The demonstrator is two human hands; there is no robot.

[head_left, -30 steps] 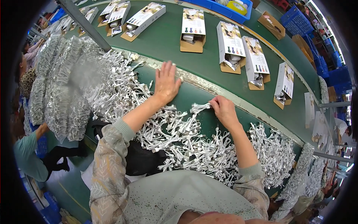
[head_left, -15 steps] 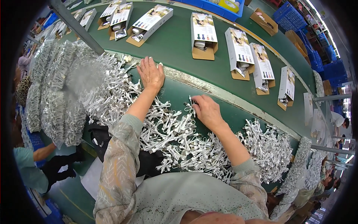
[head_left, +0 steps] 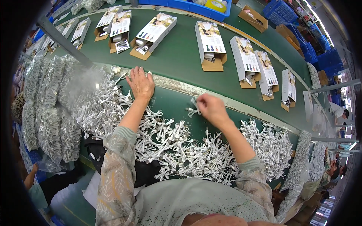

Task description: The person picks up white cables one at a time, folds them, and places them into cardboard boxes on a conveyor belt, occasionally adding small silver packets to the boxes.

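My right hand (head_left: 213, 110) is closed on a small bundled white cable (head_left: 192, 109), held by one end just above the green tabletop. Its fingers are a little blurred. Flat on the table by the worn pale edge strip rests my left hand (head_left: 141, 84), open with the fingers stretched out. Below both wrists spreads a large heap of white cables (head_left: 169, 141) with plugs on their ends, folded into short bundles. A second pile of the same cables (head_left: 266, 148) lies beside my right forearm.
Beyond the edge strip (head_left: 184, 87), open printed boxes (head_left: 211, 41) stand on a green conveyor (head_left: 177, 56). Clear bags packed with cables (head_left: 51, 116) are stacked at the left. A blue bin (head_left: 188, 6) sits at the far side. A metal post (head_left: 64, 41) rises at the left.
My right hand has lifted slightly with the white cable, its fingers closing more tightly. My left hand stays flat on the table. The whole view has shifted a little.
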